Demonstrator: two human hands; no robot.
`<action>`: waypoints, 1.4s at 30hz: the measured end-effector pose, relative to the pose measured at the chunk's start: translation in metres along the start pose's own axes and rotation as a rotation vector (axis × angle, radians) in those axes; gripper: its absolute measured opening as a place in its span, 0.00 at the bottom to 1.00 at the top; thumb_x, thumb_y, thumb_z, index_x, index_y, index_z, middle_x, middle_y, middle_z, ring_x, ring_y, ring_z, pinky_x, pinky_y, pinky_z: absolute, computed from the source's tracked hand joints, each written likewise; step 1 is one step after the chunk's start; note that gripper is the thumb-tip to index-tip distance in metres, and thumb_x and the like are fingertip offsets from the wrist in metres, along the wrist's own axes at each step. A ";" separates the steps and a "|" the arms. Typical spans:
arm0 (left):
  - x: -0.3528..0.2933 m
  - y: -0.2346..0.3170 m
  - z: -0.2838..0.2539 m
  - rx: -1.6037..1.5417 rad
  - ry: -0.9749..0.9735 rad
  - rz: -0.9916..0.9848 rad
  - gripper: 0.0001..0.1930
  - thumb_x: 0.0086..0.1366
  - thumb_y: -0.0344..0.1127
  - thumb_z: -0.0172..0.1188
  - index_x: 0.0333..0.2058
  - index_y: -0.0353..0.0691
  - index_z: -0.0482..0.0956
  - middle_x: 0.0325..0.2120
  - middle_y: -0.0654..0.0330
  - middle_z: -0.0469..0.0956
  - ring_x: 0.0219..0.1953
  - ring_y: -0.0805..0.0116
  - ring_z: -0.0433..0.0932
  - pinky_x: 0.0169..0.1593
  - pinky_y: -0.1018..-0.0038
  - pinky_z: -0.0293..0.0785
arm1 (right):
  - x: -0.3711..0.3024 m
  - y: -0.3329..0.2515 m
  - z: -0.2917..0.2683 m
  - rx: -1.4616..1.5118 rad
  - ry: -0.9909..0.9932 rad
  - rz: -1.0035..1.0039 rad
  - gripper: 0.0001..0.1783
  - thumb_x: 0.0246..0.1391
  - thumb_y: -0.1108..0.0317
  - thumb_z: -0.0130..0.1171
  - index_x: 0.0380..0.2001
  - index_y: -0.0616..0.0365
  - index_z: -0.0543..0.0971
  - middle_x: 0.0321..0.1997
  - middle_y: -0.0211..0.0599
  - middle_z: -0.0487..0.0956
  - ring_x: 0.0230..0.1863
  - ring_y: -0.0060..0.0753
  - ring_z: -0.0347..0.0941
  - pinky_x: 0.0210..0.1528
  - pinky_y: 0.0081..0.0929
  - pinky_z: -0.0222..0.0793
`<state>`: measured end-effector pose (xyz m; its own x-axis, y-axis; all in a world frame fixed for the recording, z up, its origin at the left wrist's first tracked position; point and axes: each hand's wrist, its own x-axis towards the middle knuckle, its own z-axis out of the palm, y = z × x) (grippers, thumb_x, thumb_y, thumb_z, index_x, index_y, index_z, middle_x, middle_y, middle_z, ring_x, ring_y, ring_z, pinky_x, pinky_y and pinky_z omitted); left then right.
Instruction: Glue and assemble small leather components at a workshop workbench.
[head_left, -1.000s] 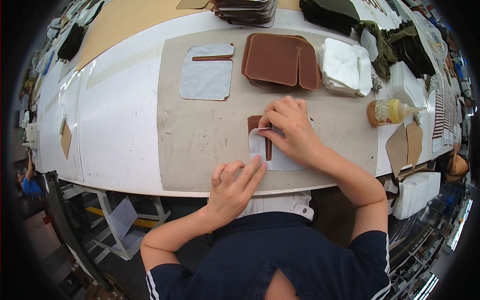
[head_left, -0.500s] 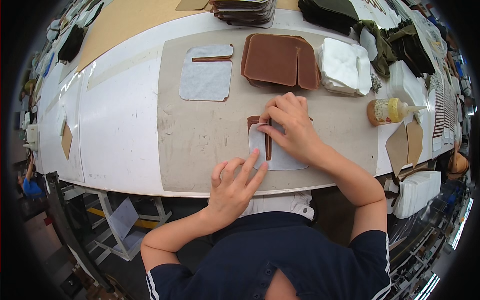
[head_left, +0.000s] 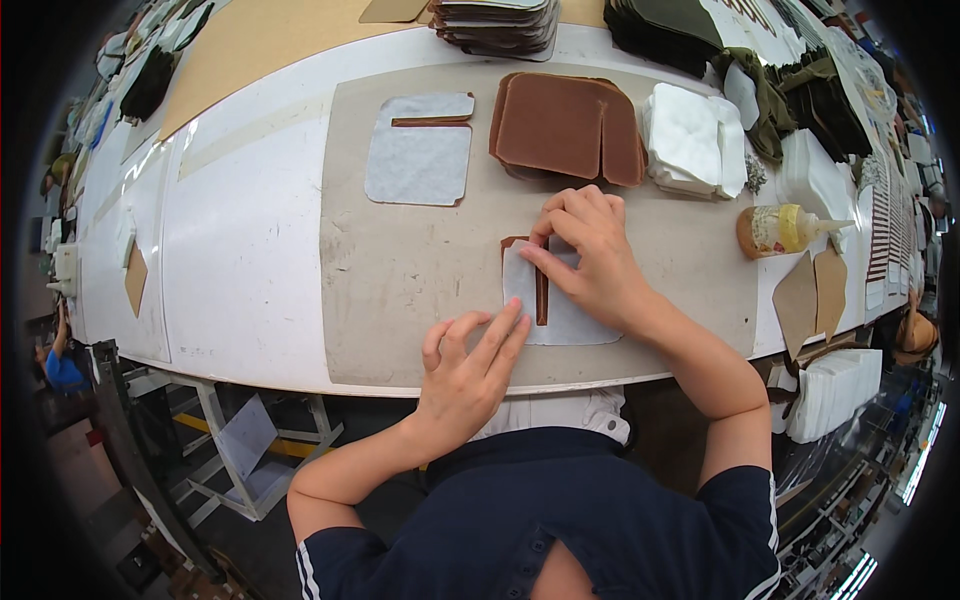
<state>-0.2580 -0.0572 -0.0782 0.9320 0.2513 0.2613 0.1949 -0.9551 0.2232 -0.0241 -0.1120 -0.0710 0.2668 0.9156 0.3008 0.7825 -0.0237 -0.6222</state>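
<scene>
On the grey mat [head_left: 410, 300] in front of me lies a slit white backing sheet [head_left: 575, 325], with a brown leather piece [head_left: 513, 242] showing beneath its top left edge and through the slot. My right hand [head_left: 590, 250] pinches the sheet beside the upper end of the slot, thumb against forefinger; its other fingers are curled. With fingers stretched out, my left hand [head_left: 468, 365] rests its fingertips on the sheet's lower left part. Farther left, a slotted white-faced piece [head_left: 415, 165] with brown edges lies flat on the mat.
Behind my hands sit a stack of brown leather pieces [head_left: 550, 125] and a white stack of sheets [head_left: 682, 140]. To the right lies a yellowish squeeze bottle [head_left: 775, 232] with a nozzle, near tan card pieces [head_left: 800, 300]. Dark pieces [head_left: 665, 35] are piled at the back.
My right hand keeps its pinch, with the sheet's top left edge now lying slightly differently over the leather. My left fingertips stay on the sheet, drawn closer together. The whole view has shifted slightly.
</scene>
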 end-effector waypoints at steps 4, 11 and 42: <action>0.006 -0.005 -0.007 -0.065 -0.007 0.008 0.26 0.57 0.30 0.67 0.56 0.42 0.80 0.62 0.60 0.74 0.54 0.59 0.70 0.61 0.57 0.57 | 0.001 0.001 -0.001 0.036 -0.021 0.023 0.09 0.52 0.67 0.72 0.31 0.54 0.80 0.38 0.29 0.75 0.45 0.35 0.68 0.53 0.34 0.55; 0.064 -0.041 -0.024 -0.277 0.119 -0.188 0.24 0.57 0.35 0.72 0.53 0.44 0.78 0.53 0.57 0.72 0.55 0.54 0.68 0.60 0.58 0.58 | 0.000 0.002 -0.008 0.101 -0.053 0.012 0.07 0.54 0.67 0.70 0.33 0.54 0.82 0.39 0.29 0.75 0.46 0.36 0.67 0.54 0.34 0.55; 0.077 -0.064 -0.032 -0.808 -0.271 -0.023 0.11 0.51 0.27 0.73 0.33 0.50 0.86 0.42 0.67 0.73 0.50 0.62 0.67 0.60 0.63 0.58 | -0.005 0.017 -0.025 0.186 -0.005 0.001 0.03 0.61 0.68 0.64 0.34 0.53 0.84 0.40 0.29 0.75 0.46 0.35 0.67 0.55 0.36 0.55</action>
<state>-0.2087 0.0281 -0.0418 0.9915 0.1248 0.0377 0.0328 -0.5185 0.8544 0.0023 -0.1273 -0.0650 0.2645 0.9177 0.2963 0.6645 0.0492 -0.7457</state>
